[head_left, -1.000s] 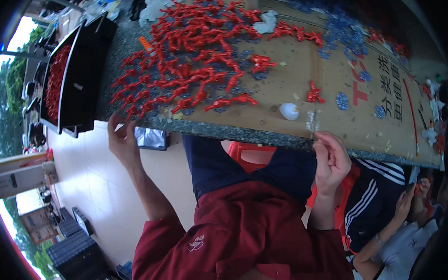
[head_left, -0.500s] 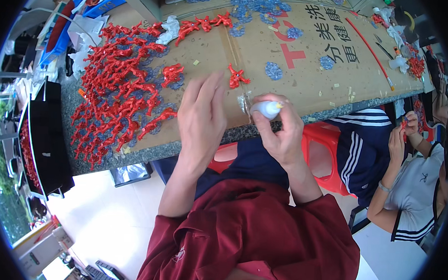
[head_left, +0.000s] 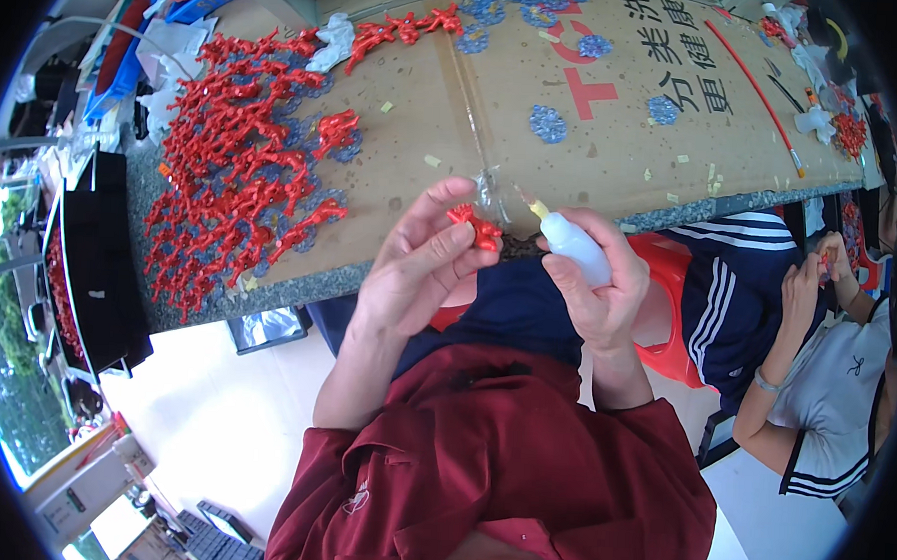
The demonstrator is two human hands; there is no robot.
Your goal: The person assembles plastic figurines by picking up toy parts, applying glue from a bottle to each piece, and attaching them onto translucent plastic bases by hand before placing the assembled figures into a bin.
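Between the thumb and fingers of my left hand (head_left: 418,254) is a small glossy red figurine (head_left: 477,227), held up just off the table's front edge. My right hand (head_left: 608,285) grips a white squeeze bottle (head_left: 576,248) with a yellowish nozzle and thin tip. The bottle leans so that its tip points up and to the left, apart from the figurine. On the table's left side, many more red figurines (head_left: 235,161) stand crowded together, several on clear bluish discs.
Cardboard (head_left: 614,157) covers the tabletop, with bluish discs (head_left: 548,124) scattered on it. A long red brush (head_left: 757,85) lies at the right. A crumpled white tissue (head_left: 333,43) sits by the figurines. At far right, a co-worker's hands (head_left: 817,276) hold something small.
My left hand has picked up the red figurine that stood alone on the cardboard and drawn it nearer. My right hand has shifted right and lower, turning the bottle's nozzle up and left.
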